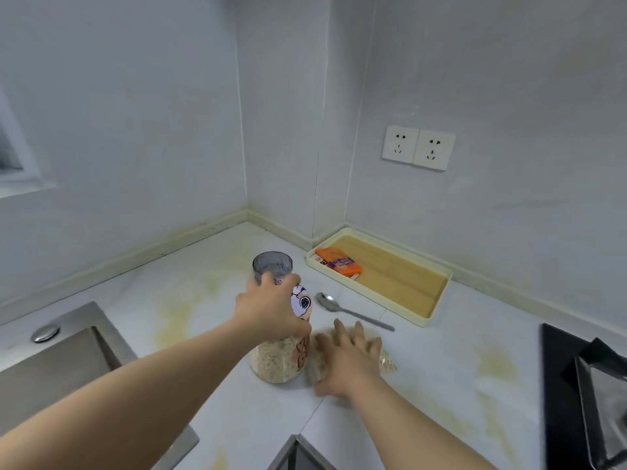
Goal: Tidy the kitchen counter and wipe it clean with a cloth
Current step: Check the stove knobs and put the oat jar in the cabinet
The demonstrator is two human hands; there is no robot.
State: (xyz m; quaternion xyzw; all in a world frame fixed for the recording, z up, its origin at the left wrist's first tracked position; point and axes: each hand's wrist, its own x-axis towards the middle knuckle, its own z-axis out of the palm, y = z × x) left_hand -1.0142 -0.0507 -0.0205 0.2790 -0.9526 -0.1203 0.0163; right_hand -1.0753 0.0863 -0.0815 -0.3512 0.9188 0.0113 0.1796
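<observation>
The tabletop (441, 368) is a pale L-shaped slab running into a wall corner, marked with yellowish stains, the largest at 9 o'clock from the jar and more at 3 and 4 o'clock near the hob. The jar (278, 364) stands upright near the middle of the view. It is clear, part filled with oats, with a cartoon label and a grey see-through top.

The left hand (271, 310) grips the jar's upper part from the 9 o'clock side, with fingers and thumb curled round it just below the grey top.

The right hand (349, 361) lies at 3 o'clock from the jar, just beside it. Its fingers are spread and nearly straight, palm down over a clear bag (386, 361) of oats that lies flat on the tabletop. The hand is blurred, so whether it presses on the bag or only hovers cannot be told; it holds nothing in a closed grasp.

A metal spoon (342, 308) lies on the tabletop at 1 o'clock from the jar, bowl towards the jar and handle pointing to 4 o'clock.

Beyond it, at 2 o'clock against the wall, is a cream tray (403, 283) with a wood-coloured floor. An orange packet (339, 264) lies in the tray's near-left end.

Two sockets (418, 147) sit on the wall above the tray. A steel sink (51, 364) is at 9 o'clock, and a black hob (556, 385) carrying a pan (604, 401) is at 3 o'clock at the frame edge.
</observation>
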